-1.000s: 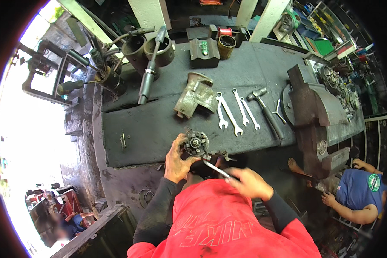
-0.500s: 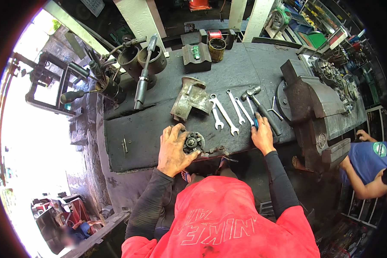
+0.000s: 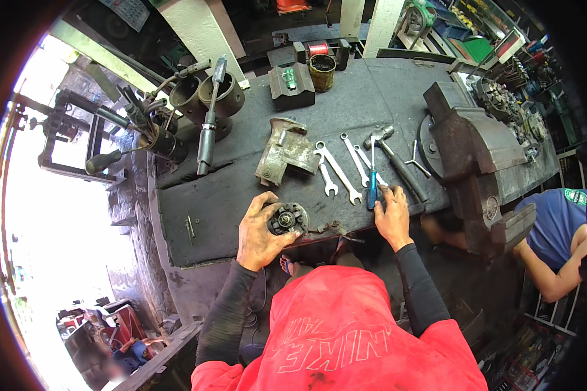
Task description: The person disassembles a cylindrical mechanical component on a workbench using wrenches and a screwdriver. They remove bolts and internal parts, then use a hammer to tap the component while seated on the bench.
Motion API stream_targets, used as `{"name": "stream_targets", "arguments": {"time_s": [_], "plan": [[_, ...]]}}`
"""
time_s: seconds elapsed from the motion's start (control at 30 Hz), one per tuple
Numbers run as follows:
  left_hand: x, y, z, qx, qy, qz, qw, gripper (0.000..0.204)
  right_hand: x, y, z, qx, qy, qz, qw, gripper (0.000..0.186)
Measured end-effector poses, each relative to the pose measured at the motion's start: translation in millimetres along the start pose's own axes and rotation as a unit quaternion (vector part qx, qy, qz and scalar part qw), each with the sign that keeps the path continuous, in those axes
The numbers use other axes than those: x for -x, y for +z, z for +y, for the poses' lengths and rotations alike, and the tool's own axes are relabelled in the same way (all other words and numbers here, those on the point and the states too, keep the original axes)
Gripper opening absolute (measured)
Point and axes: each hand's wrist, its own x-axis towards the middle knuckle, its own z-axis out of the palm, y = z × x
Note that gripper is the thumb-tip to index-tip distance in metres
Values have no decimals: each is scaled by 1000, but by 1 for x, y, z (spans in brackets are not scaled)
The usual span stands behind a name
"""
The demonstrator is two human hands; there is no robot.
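Note:
My left hand [image 3: 257,234] curls around a round, dark metal part [image 3: 287,220] with a ring of lugs and a hub at its centre. Thumb and fingers press on its rim at the bench's front edge. Beyond the wrenches' lower ends, my right hand [image 3: 392,218] has its bent fingers at the right side of a screwdriver's [image 3: 372,188] blue handle, whose shaft points away from me. A hammer [image 3: 398,159] lies to its right. Combination wrenches [image 3: 339,171] lie to its left. An open-sided metal housing [image 3: 285,151] sits behind the round part.
A large bench vise [image 3: 469,150] stands at right, beside a Y-shaped wrench [image 3: 416,159]. Metal cylinders [image 3: 225,98], a V-block [image 3: 292,98] and a grimy can [image 3: 321,75] stand toward the back. Small bits [image 3: 332,227] lie on the front edge. A person in blue [image 3: 548,228] is at right.
The screwdriver's handle has swung left, and more of it shows beside my right fingers. My right hand has drawn slightly nearer to me. My left hand still holds the round part.

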Motion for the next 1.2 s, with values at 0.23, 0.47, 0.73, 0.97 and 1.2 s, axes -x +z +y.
{"name": "stream_targets", "arguments": {"time_s": [0.23,0.47,0.73,0.97,1.2], "plan": [[0,2,0,10,-29,-8,1000,61,21,7,-91,-368,167,-295,866,34],[0,0,-9,2,-6,-13,1000,59,29,23,-119,-387,140,-329,850,36],[7,9,-2,-60,35,34,997,60,14,14,-104,-338,30,-348,874,35],[5,0,-6,21,-11,16,1000,61,3,6,-110,-308,11,-381,872,33],[-3,-14,-22,184,-54,-81,978,67,2,-8,-135,-201,-163,-241,935,98]]}}
